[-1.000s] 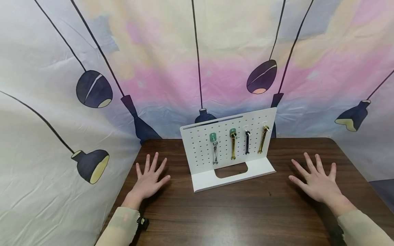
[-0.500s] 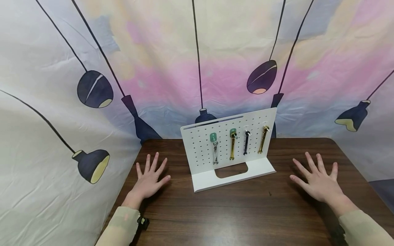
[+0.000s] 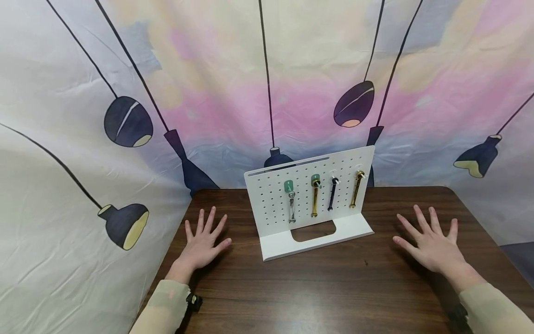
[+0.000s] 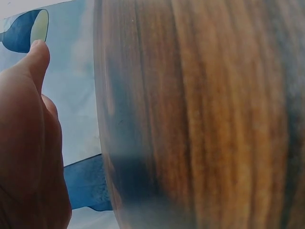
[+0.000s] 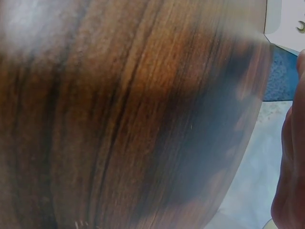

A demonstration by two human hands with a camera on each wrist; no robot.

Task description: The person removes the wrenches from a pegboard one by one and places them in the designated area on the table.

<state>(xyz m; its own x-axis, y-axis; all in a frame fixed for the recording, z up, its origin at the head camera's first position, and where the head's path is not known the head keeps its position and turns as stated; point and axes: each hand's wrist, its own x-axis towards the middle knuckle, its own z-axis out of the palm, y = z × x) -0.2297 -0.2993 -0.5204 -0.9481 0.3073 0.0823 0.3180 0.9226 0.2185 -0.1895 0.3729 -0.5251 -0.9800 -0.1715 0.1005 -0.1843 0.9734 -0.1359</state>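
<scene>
On the table stands a white pegboard (image 3: 273, 208), with several wrenches hanging from its hooks. From left to right they are a silver wrench (image 3: 292, 208), a gold wrench (image 3: 315, 202), a black wrench (image 3: 332, 197) and another gold wrench (image 3: 356, 191). Two hooks have green backing plates. My left hand (image 3: 201, 248) is left of the board, palm down with fingers spread, holding nothing. To the right of the board my right hand (image 3: 435, 250) has the same spread pose and holds nothing. Each wrist view shows only part of its hand beside the wood.
The dark brown wooden table (image 3: 317, 287) has rounded back corners. Behind it and to the left hangs a cloth backdrop (image 3: 233, 83) printed with pendant lamps. A small black object (image 3: 193, 302) sits at the left wrist.
The black wrench has swung slightly, its lower end shifting to the left. My right hand has shifted very slightly to the right; my left hand has stayed in place.
</scene>
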